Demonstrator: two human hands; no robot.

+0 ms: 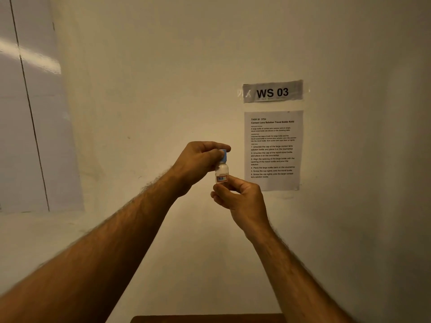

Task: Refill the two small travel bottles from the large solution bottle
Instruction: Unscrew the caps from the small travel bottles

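A small travel bottle (pixel 221 171) is held upright in mid-air in front of a pale wall (pixel 163 66), between both hands. The right hand (pixel 240 197) pinches its lower end from below, thumb and fingertips curled round the base just under a red-edged label (pixel 221 179). The left hand (pixel 198 164) comes in from above, its fingers and thumb closed round the blue cap (pixel 224 156), which sits on the neck (whether it is tight cannot be told). On the wall to the right hang a sign (pixel 272 92) reading "WS 03" and, below it, a printed instruction sheet (pixel 273 150). A dark brown edge (pixel 207 319) shows at the bottom.
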